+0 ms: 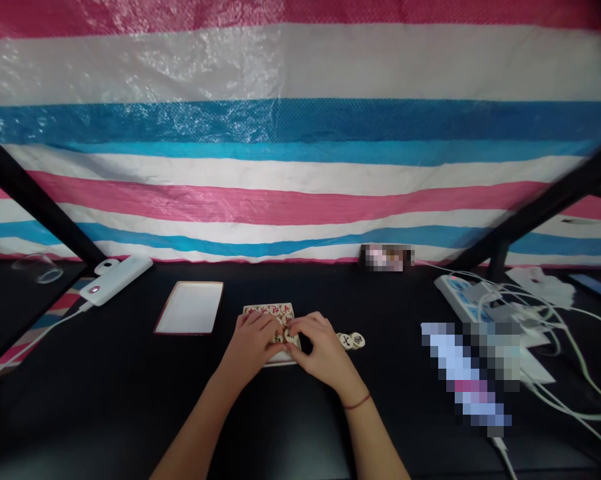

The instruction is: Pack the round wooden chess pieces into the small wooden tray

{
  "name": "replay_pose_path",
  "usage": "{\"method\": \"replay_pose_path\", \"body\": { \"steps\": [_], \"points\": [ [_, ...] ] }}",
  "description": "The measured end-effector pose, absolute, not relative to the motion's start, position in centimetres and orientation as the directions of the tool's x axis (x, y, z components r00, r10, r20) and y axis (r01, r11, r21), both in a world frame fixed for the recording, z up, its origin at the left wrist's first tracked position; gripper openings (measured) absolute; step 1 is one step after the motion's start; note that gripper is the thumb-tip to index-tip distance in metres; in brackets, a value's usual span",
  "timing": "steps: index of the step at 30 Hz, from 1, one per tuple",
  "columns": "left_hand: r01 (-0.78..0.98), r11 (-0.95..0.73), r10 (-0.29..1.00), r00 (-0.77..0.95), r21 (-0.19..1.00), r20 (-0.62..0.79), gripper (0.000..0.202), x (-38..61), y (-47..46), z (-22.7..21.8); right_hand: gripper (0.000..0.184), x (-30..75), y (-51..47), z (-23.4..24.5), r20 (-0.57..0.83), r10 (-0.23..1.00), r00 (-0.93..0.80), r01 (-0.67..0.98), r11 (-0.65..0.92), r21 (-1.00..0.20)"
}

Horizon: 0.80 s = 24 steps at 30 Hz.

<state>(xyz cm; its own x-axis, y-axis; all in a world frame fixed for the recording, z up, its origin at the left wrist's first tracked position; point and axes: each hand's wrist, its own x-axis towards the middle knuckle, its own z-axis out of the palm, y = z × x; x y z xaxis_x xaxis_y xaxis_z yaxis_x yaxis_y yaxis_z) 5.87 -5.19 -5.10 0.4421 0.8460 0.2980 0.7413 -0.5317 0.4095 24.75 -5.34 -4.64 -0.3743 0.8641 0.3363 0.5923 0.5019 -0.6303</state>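
Note:
A shallow box tray [280, 360] holds round cream xiangqi pieces [275, 310] with red characters along its far row. My left hand [255, 340] reaches over the tray's left side, its thumb and fingertips closed around a xiangqi piece with a dark mark. From the right, my right hand [317, 337] pinches another xiangqi piece [291, 338] between thumb and index finger, low over the tray. Both hands' fingertips are nearly touching. Part of the tray and its pieces are hidden under my hands. Several loose xiangqi pieces [351, 341] lie on the table just right of my right hand.
A box lid [190, 308] lies inside up to the left. Farther left is a white power bank [117, 279] with a cable. On the right are a power strip [455, 297], tangled white cables [565, 327] and a blurred phone-like object [465, 377]. A striped sheet [300, 207] hangs behind.

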Motion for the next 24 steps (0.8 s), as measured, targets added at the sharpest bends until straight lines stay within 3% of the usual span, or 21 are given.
{"method": "replay_pose_path", "body": {
  "steps": [8,14,24],
  "points": [
    [0.694,-0.551,0.835,0.464,0.464,0.296,0.010,5.76,-4.95,-5.43,0.009,24.81,-5.42,-4.57,0.330,0.865,-0.378,0.648,0.502,-0.572],
    [0.642,-0.579,0.815,0.481,0.502,0.325,0.013,5.70,-4.97,-5.92,0.020,24.77,-5.52,-4.26,0.277,0.873,-0.401,0.673,0.486,-0.558],
    [0.739,-0.511,0.858,0.414,0.439,0.302,0.008,5.66,-5.24,-5.46,0.010,24.78,-5.61,-4.07,0.302,0.868,-0.394,0.671,0.496,-0.552]
  ]
}}
